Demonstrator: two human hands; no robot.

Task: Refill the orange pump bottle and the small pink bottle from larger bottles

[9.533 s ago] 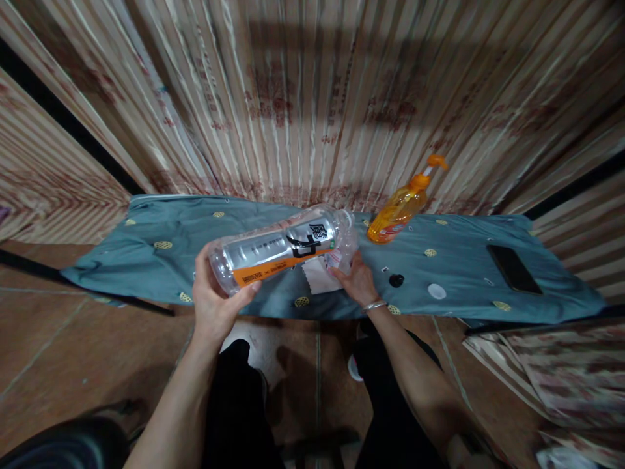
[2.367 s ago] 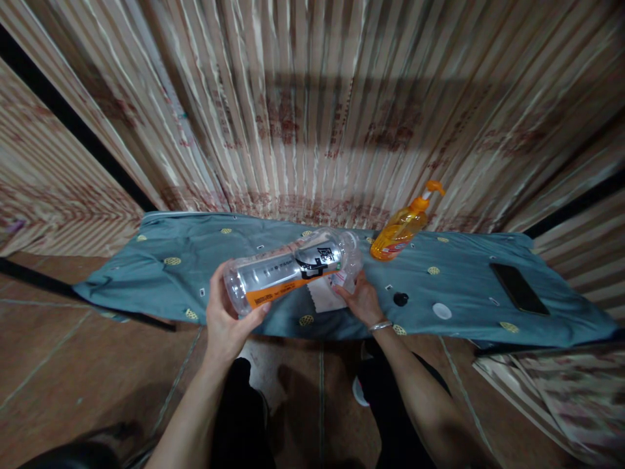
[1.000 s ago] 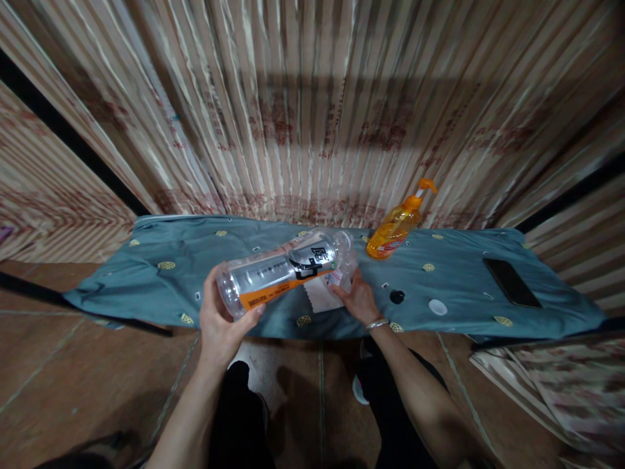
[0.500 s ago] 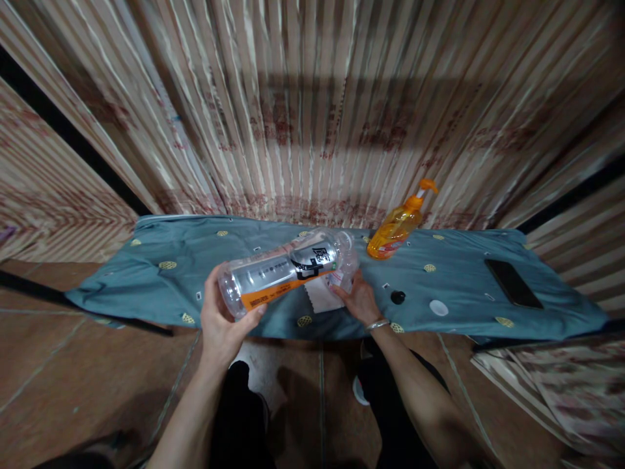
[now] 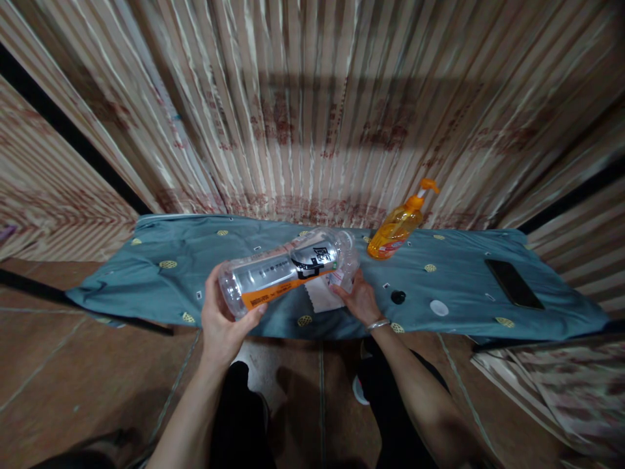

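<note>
Head: left fingers [image 5: 250, 319] round bottle [image 5: 280, 271], right fingers [image 5: 359, 283] seemingly round vessel [image 5: 347, 278], near table edge [image 5: 288, 331].

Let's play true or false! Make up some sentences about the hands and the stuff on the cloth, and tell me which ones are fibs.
1. The left hand holds the bottle with the silver-and-orange label. True.
2. The pump bottle has a green top. False: its top is orange.
3. The right hand holds a clear plastic container. True.
4. The bracelet is on the left wrist. False: it is on the right one.
5. The black phone is right of the round white disc. True.
</note>
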